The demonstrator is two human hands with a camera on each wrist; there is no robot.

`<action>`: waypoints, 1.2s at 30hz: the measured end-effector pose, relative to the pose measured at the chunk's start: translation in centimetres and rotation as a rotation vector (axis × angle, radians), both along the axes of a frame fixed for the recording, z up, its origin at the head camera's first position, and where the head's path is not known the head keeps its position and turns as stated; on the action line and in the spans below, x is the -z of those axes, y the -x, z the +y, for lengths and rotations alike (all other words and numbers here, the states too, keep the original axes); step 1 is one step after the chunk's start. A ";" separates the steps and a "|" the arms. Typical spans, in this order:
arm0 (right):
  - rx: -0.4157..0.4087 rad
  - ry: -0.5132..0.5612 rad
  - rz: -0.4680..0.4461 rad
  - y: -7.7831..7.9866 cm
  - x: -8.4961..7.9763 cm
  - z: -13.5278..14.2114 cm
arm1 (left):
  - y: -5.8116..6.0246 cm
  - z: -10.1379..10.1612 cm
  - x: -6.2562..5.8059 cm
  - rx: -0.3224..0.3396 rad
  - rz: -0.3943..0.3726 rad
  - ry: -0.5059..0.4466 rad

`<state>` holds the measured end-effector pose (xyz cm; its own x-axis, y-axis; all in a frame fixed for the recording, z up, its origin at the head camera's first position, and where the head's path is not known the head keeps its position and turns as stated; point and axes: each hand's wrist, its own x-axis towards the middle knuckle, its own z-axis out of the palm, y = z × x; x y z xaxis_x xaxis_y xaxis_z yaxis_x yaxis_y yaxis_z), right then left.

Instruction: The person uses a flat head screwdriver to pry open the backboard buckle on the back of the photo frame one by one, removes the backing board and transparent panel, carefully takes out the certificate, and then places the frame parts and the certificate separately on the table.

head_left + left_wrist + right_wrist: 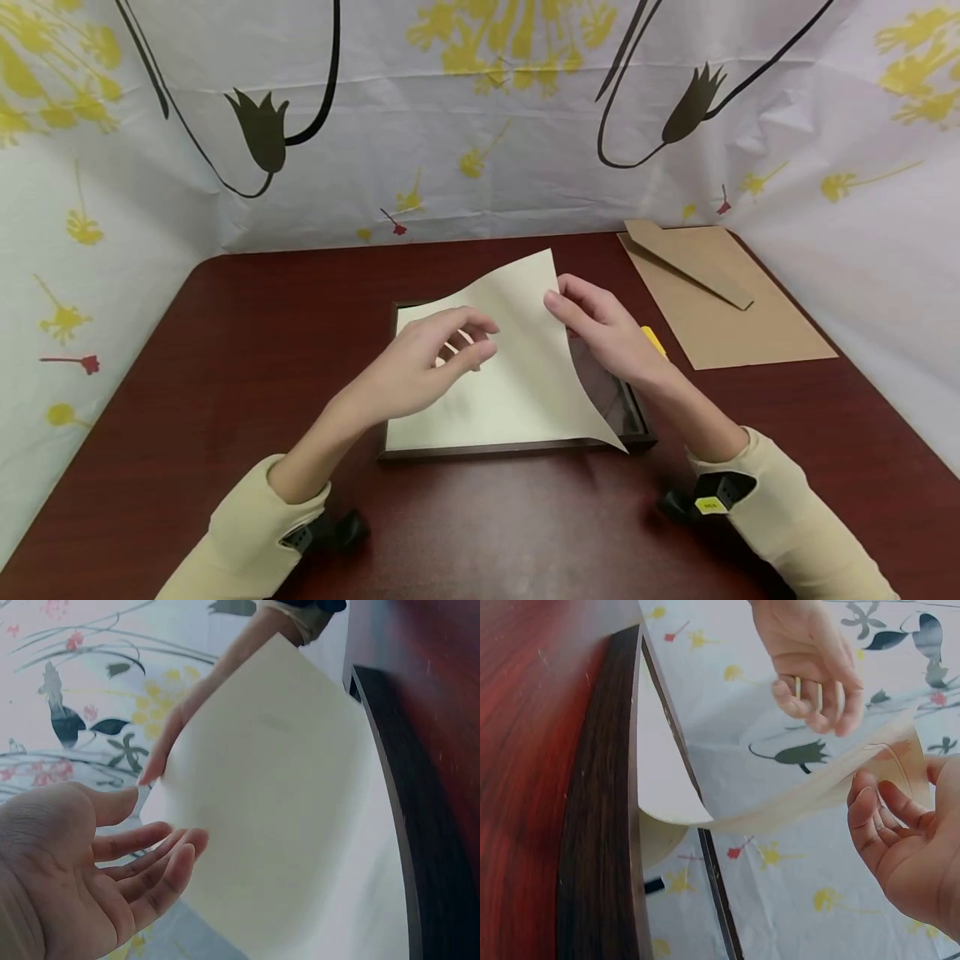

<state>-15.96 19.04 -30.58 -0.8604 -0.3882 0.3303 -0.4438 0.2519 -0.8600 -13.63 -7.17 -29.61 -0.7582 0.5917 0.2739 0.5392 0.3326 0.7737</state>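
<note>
A cream sheet of paper point(517, 350) lies over a dark picture frame point(480, 451), its right side lifted and curved upward. My right hand point(603, 329) pinches the sheet's raised right edge between thumb and fingers. Above the paper's left half hovers my left hand point(431, 367), its fingers loosely bent with nothing between them. In the left wrist view, the left hand point(105, 877) is palm up beside the sheet point(277, 802). From the right wrist, the right hand's fingers point(866, 810) sit behind the curled paper point(802, 799), over the frame's dark side point(604, 795).
At the back right of the dark red table point(285, 333) lies a brown board point(738, 325) with a folded flap point(690, 265) raised on it. A small yellow object point(654, 340) shows behind the right wrist. Patterned white cloth point(487, 167) hangs around the table's back and sides.
</note>
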 end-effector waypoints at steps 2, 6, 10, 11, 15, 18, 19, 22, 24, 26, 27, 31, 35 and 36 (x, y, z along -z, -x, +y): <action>-0.017 0.008 0.002 -0.4 -0.1 -0.3 | -0.5 0.3 -0.1 0.001 0.011 -0.018; -0.058 0.019 0.009 -1.1 -0.4 -0.8 | -1.3 0.9 -0.3 -0.015 0.034 -0.051; -0.085 0.012 0.020 -1.5 -0.4 -1.3 | -2.0 1.3 -0.4 -0.039 0.053 -0.061; -0.088 0.010 0.024 -1.6 -0.4 -1.4 | -2.2 1.4 -0.5 -0.043 0.053 -0.062; -0.098 -0.001 0.027 -1.9 -0.5 -1.6 | -2.6 1.7 -0.5 -0.055 0.044 -0.067; -0.149 0.021 -0.018 -2.0 -0.6 -1.5 | -2.6 1.8 -0.4 -0.062 0.031 -0.073; -0.169 0.028 -0.032 -2.0 -0.6 -1.5 | -2.6 1.9 -0.3 -0.065 0.028 -0.075; -0.234 0.059 -0.064 -2.0 -0.6 -1.5 | -2.7 2.0 -0.2 -0.070 0.018 -0.087; -0.263 0.065 -0.053 -2.0 -0.6 -1.5 | -2.7 2.1 -0.2 -0.074 0.012 -0.096; -0.295 0.074 -0.033 -1.9 -0.5 -1.5 | -2.8 2.2 -0.2 -0.074 0.003 -0.111; -0.311 0.080 -0.023 -2.0 -0.5 -1.6 | -2.8 2.2 -0.2 -0.075 -0.004 -0.119; -0.325 0.093 0.028 -2.2 -0.4 -1.8 | -2.9 2.4 -0.4 -0.072 -0.015 -0.170; -0.296 0.108 0.067 -2.7 -0.5 -2.2 | -3.0 2.4 -0.4 -0.067 -0.004 -0.216; -0.287 0.109 0.079 -2.9 -0.5 -2.3 | -3.0 2.5 -0.4 -0.065 -0.001 -0.226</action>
